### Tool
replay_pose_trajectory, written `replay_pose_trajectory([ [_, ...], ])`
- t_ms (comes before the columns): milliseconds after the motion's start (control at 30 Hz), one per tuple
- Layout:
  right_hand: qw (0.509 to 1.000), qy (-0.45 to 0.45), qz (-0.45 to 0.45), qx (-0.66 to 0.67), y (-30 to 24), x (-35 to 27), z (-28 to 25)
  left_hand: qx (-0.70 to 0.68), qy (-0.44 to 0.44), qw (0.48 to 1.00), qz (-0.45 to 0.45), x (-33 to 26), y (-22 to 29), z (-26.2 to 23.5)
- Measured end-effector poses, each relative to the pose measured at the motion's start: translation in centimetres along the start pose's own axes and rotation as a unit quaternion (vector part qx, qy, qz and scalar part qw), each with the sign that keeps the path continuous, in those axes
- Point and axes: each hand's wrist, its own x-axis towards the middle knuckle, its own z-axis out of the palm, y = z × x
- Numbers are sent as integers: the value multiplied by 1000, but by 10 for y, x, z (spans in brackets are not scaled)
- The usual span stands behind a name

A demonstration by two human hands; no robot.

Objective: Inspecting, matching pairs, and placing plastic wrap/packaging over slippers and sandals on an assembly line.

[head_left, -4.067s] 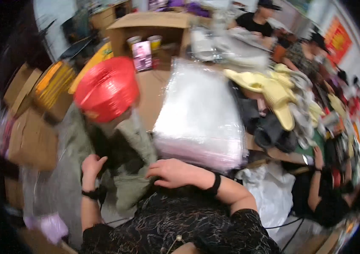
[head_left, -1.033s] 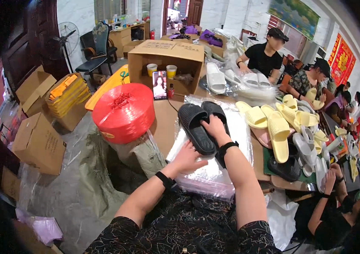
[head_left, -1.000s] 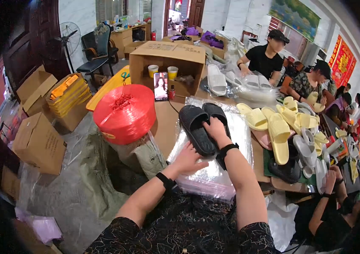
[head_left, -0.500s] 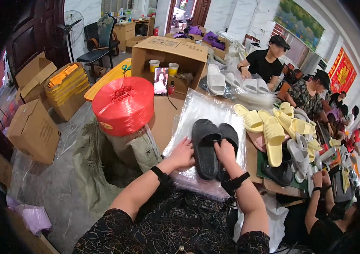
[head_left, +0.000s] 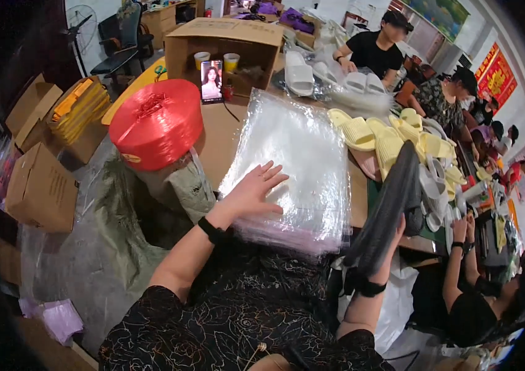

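My left hand [head_left: 254, 190] lies with fingers spread on a stack of clear plastic bags [head_left: 299, 142]. Off the stack's right side, my right hand [head_left: 397, 238] grips black slippers [head_left: 386, 207] that stand up on edge, tilted and smeared by motion. The slippers hide most of that hand's fingers, and I cannot tell if one or both of the pair are in it. Just beyond them is a pile of pale yellow slippers [head_left: 361, 133], with grey slippers [head_left: 433, 191] to its right.
A big roll of red plastic twine [head_left: 157, 123] stands left of the bags. Behind it are a lit phone [head_left: 211, 80] and an open cardboard box [head_left: 225, 34] with two cups. White slippers [head_left: 299, 74] lie at the back. Co-workers [head_left: 376, 46] sit along the table's right side.
The black slippers have left the bag stack, carried right and tipped up by my right hand. My left hand has come off them and spread over the bags. The view has shifted slightly.
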Motion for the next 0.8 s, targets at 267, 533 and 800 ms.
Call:
replay_pose_trajectory([
  [267,938,-35,-196,-283,-44,-87,31,36,18,999,-11,-11,11,24],
  [533,954,-6,-155,-256,-20,-92,21,61,67,995,46,3,37,17],
  [800,948,-51,-151,-275,-18,-89,21,-28,76,997,-13,-4,36,16],
])
